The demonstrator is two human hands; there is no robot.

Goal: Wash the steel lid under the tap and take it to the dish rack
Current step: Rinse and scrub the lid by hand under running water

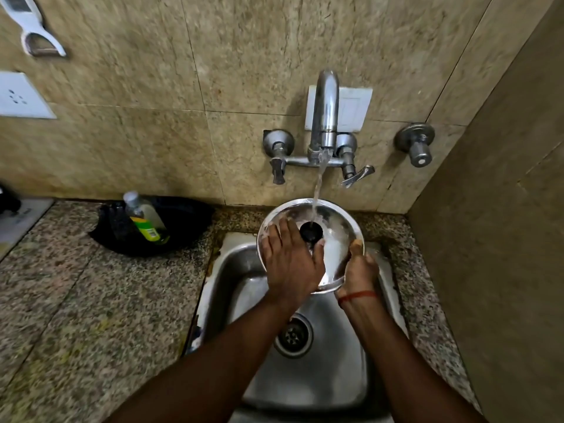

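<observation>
A round steel lid [337, 227] with a black knob [311, 232] is held tilted over the steel sink [308, 370]. Water runs from the wall tap [326, 117] and lands on the lid next to the knob. My left hand [290, 261] lies flat on the lid's top face, fingers spread, covering its left and lower part. My right hand [360, 270] grips the lid's lower right rim, thumb on top; a red thread circles that wrist. No dish rack is in view.
A black bowl [183, 221] holding a bottle of green dish liquid [145, 218] stands on the granite counter [91, 300] left of the sink. A side wall [503, 239] closes the right. Tap handles [279, 169] project from the tiled wall above the sink.
</observation>
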